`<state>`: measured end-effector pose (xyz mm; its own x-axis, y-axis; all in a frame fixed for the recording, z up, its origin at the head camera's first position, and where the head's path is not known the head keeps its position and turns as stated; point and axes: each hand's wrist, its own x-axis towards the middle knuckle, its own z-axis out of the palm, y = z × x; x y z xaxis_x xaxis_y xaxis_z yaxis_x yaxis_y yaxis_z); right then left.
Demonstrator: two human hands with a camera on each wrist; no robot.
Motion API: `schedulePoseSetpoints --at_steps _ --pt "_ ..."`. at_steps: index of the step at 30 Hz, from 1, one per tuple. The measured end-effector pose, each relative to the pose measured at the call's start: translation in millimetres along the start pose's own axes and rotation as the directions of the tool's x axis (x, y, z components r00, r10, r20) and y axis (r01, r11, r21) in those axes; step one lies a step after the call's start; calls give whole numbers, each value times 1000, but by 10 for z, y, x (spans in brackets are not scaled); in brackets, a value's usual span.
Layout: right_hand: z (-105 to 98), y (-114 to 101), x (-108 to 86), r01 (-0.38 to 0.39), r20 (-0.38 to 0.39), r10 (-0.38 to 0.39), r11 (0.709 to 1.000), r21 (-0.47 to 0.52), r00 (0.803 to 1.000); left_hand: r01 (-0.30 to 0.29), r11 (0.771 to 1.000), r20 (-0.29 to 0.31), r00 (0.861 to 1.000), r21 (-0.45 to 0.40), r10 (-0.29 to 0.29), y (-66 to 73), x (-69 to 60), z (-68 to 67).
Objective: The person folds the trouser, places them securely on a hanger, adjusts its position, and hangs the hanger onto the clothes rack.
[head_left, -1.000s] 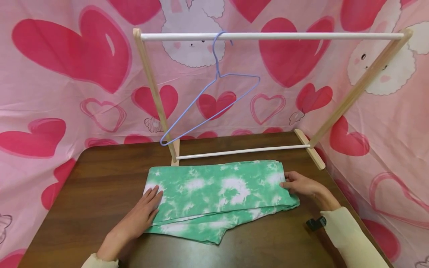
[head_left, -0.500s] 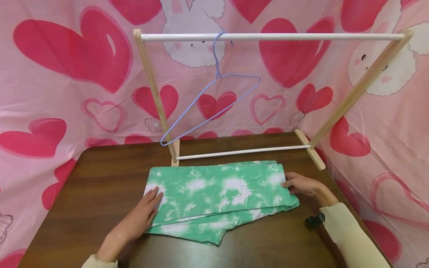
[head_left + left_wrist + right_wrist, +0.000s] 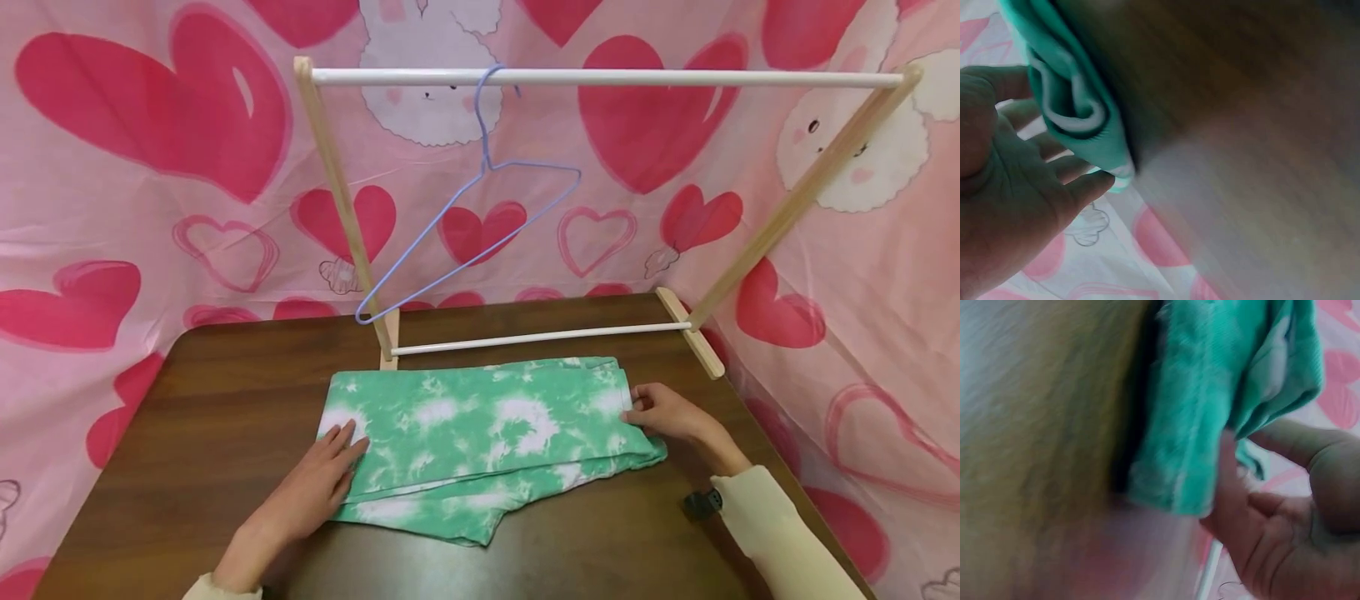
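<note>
Green garment [image 3: 480, 425]: a long folded strip, tie-dyed with white, lying flat in front of the rack [image 3: 675, 79], its far edge close to the rack's left foot; an under layer juts out on the side away from the rack.
Cloth weight: probably light and soft, limp once raised, neither slippery nor fragile; the likelier trouble is layers sliding out of line.
Cloth ends: best held, I would judge, at both short ends with all layers taken together, so the fold keeps its shape.
Left hand [image 3: 315, 479]: in front of the rack's left side, fingers laid loosely extended against the strip's left end, not clenched on it.
Right hand [image 3: 663, 412]: in front of the rack's right side, thumb and fingers pinching the strip's right end; how many layers they take, I cannot tell.
Hanger [image 3: 486, 154]: blue, bare, hooked over the rack's top rod left of its middle.
Tabletop [image 3: 202, 442]: dark wood, beneath the rack and extending in front of it.
Backdrop [image 3: 225, 150]: pink, with hearts and rabbits, behind the rack.
</note>
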<state>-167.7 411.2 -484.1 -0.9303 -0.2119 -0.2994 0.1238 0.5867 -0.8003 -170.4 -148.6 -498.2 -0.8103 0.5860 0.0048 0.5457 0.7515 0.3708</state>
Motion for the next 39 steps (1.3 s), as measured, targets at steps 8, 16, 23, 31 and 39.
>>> schedulePoseSetpoints --at_steps 8,16,23,31,39 --pt "-69 -85 47 91 -169 -135 965 -247 976 -117 993 2 993 16 117 158 -22 1" --pt "-103 -168 233 210 -279 -322 906 -367 905 -189 981 -89 977 42 192 217 62 71" --pt "-83 -173 326 182 -296 -329 884 -431 897 -209 974 -86 973 83 216 256 116 83" --pt "-164 -252 312 197 -265 -324 889 -413 908 -234 967 -184 951 105 250 266 111 124" --pt "-245 -314 352 182 -265 -304 898 -400 915 -221 972 -161 959 78 231 255 120 129"
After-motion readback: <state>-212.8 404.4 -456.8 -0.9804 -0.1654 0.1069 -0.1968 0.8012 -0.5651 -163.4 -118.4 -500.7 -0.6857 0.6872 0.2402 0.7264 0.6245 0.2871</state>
